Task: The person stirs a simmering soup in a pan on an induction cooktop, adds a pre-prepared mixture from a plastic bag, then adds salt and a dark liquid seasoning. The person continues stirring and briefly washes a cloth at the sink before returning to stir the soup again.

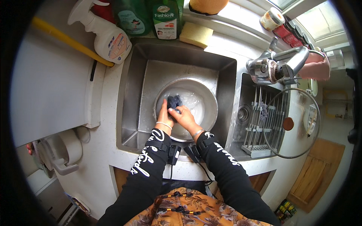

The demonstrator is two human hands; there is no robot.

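Observation:
A round metal basin (214, 99) sits in the large stainless steel sink (169, 67). Whitish, shiny water (198, 103) lies in the basin. Over its left half, both hands hold a bunched wet dark blue cloth (173, 101). My left hand (165, 116) supports the cloth from the left, fingers pointing away from me. From the right, my right hand (184, 117) grips it, with the thumb pressed on the near end. The fingers behind the cloth are partly hidden.
A chrome faucet (265, 72) stands behind the smaller right sink, which holds a dish rack (254, 132). A glass lid (304, 124) leans at its right. A yellow sponge (196, 35), soap bottles (165, 21) and a white spray bottle (110, 42) line the back edge.

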